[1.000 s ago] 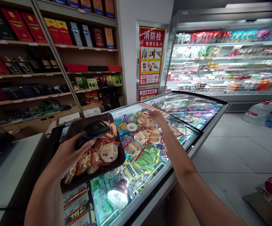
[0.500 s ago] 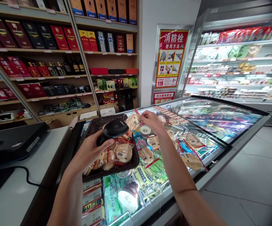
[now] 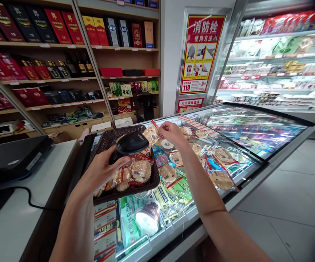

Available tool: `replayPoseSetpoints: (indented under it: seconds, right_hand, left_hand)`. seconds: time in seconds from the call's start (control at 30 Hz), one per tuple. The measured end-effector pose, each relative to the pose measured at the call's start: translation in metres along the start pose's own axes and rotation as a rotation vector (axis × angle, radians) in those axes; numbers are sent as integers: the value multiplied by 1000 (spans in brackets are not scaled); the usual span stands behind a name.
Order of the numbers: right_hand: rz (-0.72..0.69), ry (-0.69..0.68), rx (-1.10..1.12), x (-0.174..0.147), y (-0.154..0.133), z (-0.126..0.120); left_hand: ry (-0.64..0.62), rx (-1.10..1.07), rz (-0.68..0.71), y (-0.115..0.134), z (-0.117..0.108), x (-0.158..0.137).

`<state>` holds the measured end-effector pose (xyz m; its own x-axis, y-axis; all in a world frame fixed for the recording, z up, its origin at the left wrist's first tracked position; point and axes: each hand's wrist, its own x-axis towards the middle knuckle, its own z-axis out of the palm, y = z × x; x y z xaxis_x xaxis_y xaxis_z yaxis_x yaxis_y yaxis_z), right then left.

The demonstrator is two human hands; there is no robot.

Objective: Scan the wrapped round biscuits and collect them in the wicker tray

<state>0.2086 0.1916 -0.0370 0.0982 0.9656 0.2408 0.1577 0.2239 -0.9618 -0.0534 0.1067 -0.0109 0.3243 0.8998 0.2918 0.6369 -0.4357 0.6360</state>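
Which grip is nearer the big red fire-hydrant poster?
Right. The right grip, holding a red-edged packet, is below and left of the fire-hydrant poster; the left grip, on the black barcode scanner, is farther left and nearer the camera, over the wicker basket.

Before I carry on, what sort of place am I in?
Most likely a supermarket or convenience store: wall shelves are stocked with boxed goods, a glass-topped freezer displays packaged goods, and the left hand grips what looks like a barcode scanner.
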Motion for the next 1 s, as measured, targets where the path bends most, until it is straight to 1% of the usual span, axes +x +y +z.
replayPoseSetpoints:
  seconds: [0.1, 0.17, 0.23, 0.37, 0.47, 0.57, 0.63, 0.7, 0.73, 0.8, 0.87, 0.93, 1.0]
  right_hand:
    - [1, 37, 109, 2, 5, 8]
    - [14, 15, 226, 3, 7, 17]
    - [41, -45, 332, 1, 8, 28]
    - [84, -185, 439, -6, 11, 52]
    - [93, -276, 384, -11, 17, 67]
    - [7, -344, 170, -11, 23, 69]
    - [-79, -301, -14, -5, 26, 62]
    - [-135, -193, -188, 5, 28, 47]
    - [-146, -133, -267, 12, 31, 38]
    - [-122, -17, -417, 26, 38, 16]
    - [-30, 94, -577, 40, 50, -9]
    - [135, 199, -720, 53, 64, -35]
    - [293, 288, -790, 63, 76, -59]
  left_hand:
    - [80, -58, -73, -4, -6, -2]
    - [157, -68, -126, -5, -11, -4]
    - [223, -80, -165, -7, -17, -6]
    - [255, -100, -192, -8, -23, -8]
    - [258, -75, -204, -7, -24, -10]
    - [240, -58, -213, -3, -25, -10]
    - [237, -49, -210, 0, -26, -10]
    - [237, -38, -232, 1, -27, -9]
    - [224, -30, -259, 0, -28, -9]
    - [221, -4, -305, -2, -28, -7]
    - [213, 21, -338, -4, -27, -4]
    - [216, 23, -351, -6, -27, -2]
    - [213, 44, -354, -7, -27, 0]
